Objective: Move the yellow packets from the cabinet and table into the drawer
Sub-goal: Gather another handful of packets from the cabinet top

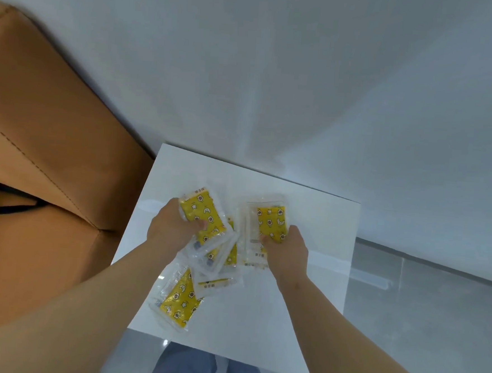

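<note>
Several yellow star-patterned packets in clear wrappers lie on a white cabinet top (309, 225). My left hand (169, 228) grips one yellow packet (200, 212) near the top left of the pile, thumb over its face. My right hand (287, 251) pinches another yellow packet (271, 220) on the right. Between and under the hands lie more packets (225, 254), overlapping. One further packet (177, 296) lies nearest me at the lower left of the top. No drawer is in view.
A tan leather sofa (44, 143) stands close against the cabinet's left side. A white wall (276, 72) rises behind. Grey glossy floor (420, 300) shows to the right. My blue-trousered legs (197, 369) are at the cabinet's near edge.
</note>
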